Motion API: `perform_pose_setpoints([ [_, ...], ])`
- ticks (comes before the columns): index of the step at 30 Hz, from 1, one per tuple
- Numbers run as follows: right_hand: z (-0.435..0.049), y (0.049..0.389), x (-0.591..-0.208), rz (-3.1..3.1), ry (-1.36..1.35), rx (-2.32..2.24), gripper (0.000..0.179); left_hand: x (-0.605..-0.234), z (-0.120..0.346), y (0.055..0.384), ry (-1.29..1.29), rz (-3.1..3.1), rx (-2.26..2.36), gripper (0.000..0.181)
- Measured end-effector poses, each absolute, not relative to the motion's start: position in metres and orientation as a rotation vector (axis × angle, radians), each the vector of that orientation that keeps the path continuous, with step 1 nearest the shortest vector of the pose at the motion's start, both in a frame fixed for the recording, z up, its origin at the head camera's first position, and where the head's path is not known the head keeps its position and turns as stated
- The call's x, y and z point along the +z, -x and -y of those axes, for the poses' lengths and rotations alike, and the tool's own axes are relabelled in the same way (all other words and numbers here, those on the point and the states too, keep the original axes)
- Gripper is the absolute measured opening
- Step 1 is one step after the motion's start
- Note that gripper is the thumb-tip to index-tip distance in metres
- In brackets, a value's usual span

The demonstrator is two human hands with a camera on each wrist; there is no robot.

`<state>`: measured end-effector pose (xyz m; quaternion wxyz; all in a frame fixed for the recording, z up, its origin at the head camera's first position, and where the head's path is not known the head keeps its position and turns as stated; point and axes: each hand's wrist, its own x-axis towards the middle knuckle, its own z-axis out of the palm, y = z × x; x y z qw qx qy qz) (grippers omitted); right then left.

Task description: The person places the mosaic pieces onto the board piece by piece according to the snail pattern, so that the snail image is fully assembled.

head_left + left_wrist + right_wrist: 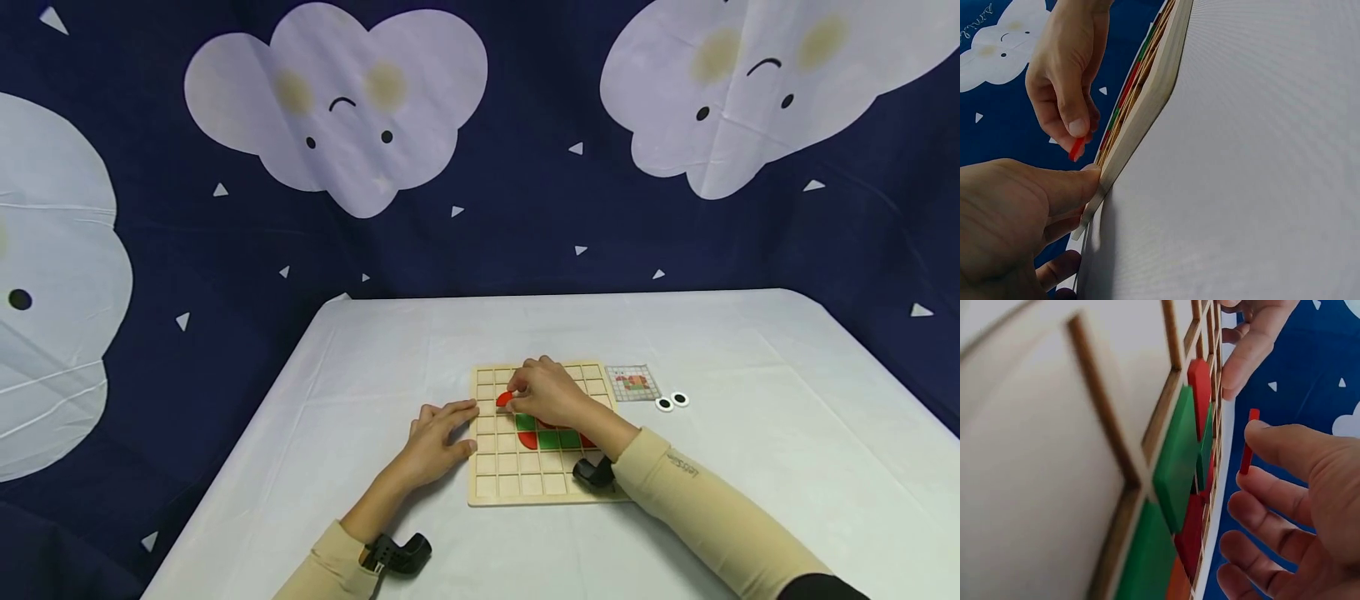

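A square wooden grid board (495,487) lies on the table, with green tiles (558,439) and red tiles (528,440) set in its middle cells. Over the board's upper left cells, my right hand (551,393) pinches a red piece (504,399) with a curved edge between thumb and fingertip. In the right wrist view that red piece (1250,442) shows edge-on, apart from the grid. My left hand (437,442) touches the board's left edge with fairly straight fingers; its thumb meets the rim in the left wrist view. My right hand and forearm hide part of the tiles.
Beside the board's upper right corner lies a small pattern card (632,382) with a printed grid. Two round black-and-white eye pieces (672,402) sit to its right. A white cloth (375,350) covers the table, and a dark blue cloud-print curtain (517,233) hangs behind.
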<state>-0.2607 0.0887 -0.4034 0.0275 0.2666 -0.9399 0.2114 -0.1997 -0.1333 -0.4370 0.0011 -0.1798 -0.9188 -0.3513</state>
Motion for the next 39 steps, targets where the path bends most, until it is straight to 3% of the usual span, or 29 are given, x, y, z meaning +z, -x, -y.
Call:
perform_pose_setpoints([
  [29,-0.086,0.264,-0.414,2.937,-0.836,0.587,0.024,-0.440,0.134,0.200,0.564,2.883,-1.098,0.048],
  [39,-0.107,0.258,-0.392,2.893,-0.778,0.660,0.026,-0.439,0.134,0.199,0.558,2.881,-1.118,0.048],
])
